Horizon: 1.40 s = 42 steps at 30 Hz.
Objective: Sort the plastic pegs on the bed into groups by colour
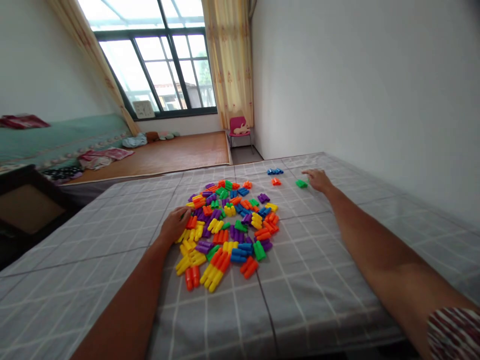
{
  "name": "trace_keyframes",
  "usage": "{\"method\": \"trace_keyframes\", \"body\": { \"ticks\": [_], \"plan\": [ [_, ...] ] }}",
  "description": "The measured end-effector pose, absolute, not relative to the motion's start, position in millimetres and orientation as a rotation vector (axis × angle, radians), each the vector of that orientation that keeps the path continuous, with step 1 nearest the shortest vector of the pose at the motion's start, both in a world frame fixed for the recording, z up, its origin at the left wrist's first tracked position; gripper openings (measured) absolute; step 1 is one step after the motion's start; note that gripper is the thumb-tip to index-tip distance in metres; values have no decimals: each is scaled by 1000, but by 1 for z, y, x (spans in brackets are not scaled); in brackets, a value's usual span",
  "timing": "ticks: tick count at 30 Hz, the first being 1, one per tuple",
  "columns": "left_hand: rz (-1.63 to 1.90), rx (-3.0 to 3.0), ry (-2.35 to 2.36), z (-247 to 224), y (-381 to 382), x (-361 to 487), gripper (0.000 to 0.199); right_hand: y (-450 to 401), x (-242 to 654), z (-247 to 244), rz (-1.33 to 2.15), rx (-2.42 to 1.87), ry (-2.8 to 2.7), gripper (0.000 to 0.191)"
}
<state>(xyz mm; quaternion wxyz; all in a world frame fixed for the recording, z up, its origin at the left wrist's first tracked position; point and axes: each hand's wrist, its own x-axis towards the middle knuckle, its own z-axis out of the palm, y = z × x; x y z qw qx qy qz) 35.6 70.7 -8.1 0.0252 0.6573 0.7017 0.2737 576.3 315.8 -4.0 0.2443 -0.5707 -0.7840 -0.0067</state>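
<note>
Many toy pieces in red-orange, yellow, blue, green and purple lie in a loose heap, among them a yellow piece [216, 226] and a purple one [237, 233]. My left hand [175, 224] rests at the heap's left edge, its fingers bent over an orange piece [191, 222]; whether it grips anything is hidden. To the right, my right hand [317, 179] is spread just beyond a green piece [301, 184], with nothing visible in its fingers. A blue piece [275, 171] and an orange piece [276, 182] lie apart from the heap, left of that hand.
The pieces lie on a grey checked cloth [300, 280]. Beyond its far edge are a wooden platform [180, 152] with fabrics, and a pink chair [237, 122] holding a soft toy. A white wall [356, 100] runs along the right side.
</note>
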Motion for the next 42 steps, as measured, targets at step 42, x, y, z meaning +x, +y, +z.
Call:
{"method": "trace_keyframes", "body": {
  "ticks": [42],
  "plan": [
    [831, 2035, 2147, -7, 70, 33, 49, 319, 629, -33, -2, -1926, -1910, 41]
  ]
}}
